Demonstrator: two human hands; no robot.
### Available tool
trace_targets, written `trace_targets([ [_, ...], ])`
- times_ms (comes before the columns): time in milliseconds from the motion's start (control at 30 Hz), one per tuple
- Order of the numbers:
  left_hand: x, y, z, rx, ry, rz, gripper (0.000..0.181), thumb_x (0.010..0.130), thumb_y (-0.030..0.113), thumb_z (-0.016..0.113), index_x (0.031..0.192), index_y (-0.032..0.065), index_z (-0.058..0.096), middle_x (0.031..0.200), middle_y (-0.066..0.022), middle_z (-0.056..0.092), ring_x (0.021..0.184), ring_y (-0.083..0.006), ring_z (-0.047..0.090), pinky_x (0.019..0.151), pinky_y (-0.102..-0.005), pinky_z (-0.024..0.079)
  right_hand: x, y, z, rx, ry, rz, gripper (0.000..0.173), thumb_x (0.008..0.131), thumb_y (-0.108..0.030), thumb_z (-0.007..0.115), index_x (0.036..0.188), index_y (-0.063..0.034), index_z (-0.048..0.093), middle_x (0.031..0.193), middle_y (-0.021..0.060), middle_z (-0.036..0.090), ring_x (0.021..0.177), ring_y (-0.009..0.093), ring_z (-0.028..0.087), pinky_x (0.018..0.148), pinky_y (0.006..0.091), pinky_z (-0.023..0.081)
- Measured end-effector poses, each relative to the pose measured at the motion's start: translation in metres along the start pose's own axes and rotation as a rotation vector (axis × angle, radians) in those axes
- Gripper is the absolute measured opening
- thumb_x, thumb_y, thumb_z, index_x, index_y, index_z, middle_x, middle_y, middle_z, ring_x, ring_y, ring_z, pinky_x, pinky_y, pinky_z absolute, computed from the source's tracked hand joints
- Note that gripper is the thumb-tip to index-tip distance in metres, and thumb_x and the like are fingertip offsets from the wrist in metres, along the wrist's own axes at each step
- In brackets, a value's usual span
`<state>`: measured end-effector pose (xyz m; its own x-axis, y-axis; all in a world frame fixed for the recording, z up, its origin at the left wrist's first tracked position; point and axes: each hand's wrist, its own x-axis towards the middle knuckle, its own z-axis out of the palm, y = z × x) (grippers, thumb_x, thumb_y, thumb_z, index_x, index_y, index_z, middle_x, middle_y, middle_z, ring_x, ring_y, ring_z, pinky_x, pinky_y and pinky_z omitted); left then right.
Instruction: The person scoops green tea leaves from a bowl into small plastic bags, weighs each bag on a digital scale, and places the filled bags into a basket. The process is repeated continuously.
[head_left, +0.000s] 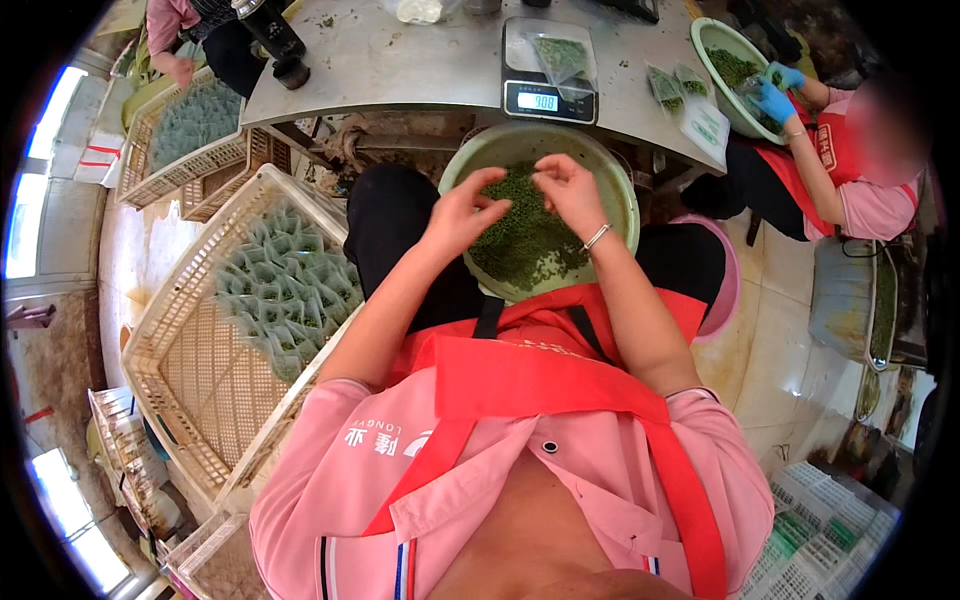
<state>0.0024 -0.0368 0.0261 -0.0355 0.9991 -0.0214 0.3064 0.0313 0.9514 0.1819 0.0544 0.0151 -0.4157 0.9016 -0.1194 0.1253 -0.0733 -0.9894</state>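
A pale green plastic basin (615, 169) sits between my knees, holding a heap of small green berries that look like green peppercorns (517, 217). Over its left part hovers my left hand (466, 210), thumb and forefinger apart with nothing between them. My right hand (574, 193), with a bracelet at the wrist, is above the basin's middle, its fingers bent inward. Whether those fingertips pinch something small cannot be made out. Beyond the basin, a clear bag of green berries (562, 60) lies on a digital scale (551, 101) with a lit display.
The metal table (405, 67) edge runs just beyond the basin. At left stands a cream plastic crate (217, 375) with many filled bags (289, 289). A co-worker in blue gloves (776, 101) handles another green basin (701, 37) at right. A pink tub (724, 277) is beside my right knee.
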Motion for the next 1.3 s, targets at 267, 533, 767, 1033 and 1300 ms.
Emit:
trace_targets([
  [267,0.017,-0.034,0.032,-0.478,-0.14,-0.151,0.027,0.086,0.012,0.059,0.108,-0.0028,0.054,0.089,-0.0104,0.065,0.073,-0.0116,0.062,0.06,-0.0249,0.05,-0.017,0.002,0.013,-0.032,-0.065,0.028,0.011,0.087,-0.014,0.06,0.088,-0.0043,0.056,0.066,-0.0004,0.057,0.047,0.005,0.047,0.041,0.0194,0.036],
  [533,0.012,-0.039,0.025,-0.244,-0.07,-0.135,0.012,0.087,0.008,0.057,0.092,-0.0022,0.054,0.077,-0.0068,0.062,0.071,-0.013,0.062,0.061,-0.0261,0.051,-0.012,0.015,0.016,-0.01,0.022,-0.023,0.011,0.083,-0.014,0.062,0.086,-0.0034,0.059,0.068,0.0007,0.058,0.05,0.007,0.052,0.047,0.0226,0.043],
  [767,0.011,-0.024,0.028,-0.032,-0.096,-0.134,0.015,0.087,0.013,0.06,0.093,-0.0004,0.057,0.074,-0.0058,0.064,0.068,-0.0101,0.062,0.06,-0.0248,0.049,0.021,-0.015,-0.018,-0.499,0.235,-0.275,0.035,0.081,-0.019,0.059,0.113,-0.0049,0.057,0.123,0.0123,0.054,0.077,0.022,0.062,0.073,0.0338,0.049],
  [1033,0.009,-0.035,0.028,0.134,-0.084,-0.003,0.021,0.087,0.017,0.06,0.099,0.0008,0.057,0.075,-0.0054,0.066,0.065,-0.0099,0.062,0.06,-0.0252,0.048,0.099,-0.058,-0.009,-1.115,0.199,-0.175,0.057,0.081,-0.009,0.045,0.136,-0.0143,0.034,0.145,0.012,0.025,0.103,0.036,0.055,0.083,0.0436,0.047],
  [1300,0.01,-0.035,0.028,0.131,-0.059,-0.014,0.021,0.081,0.023,0.062,0.094,0.0064,0.06,0.076,-0.0078,0.066,0.072,-0.0215,0.066,0.063,-0.0322,0.05,0.089,-0.019,-0.016,-0.827,0.481,-0.532,0.032,0.082,-0.008,0.051,0.114,-0.0088,0.056,0.123,0.0116,0.05,0.084,0.027,0.061,0.074,0.0375,0.049],
])
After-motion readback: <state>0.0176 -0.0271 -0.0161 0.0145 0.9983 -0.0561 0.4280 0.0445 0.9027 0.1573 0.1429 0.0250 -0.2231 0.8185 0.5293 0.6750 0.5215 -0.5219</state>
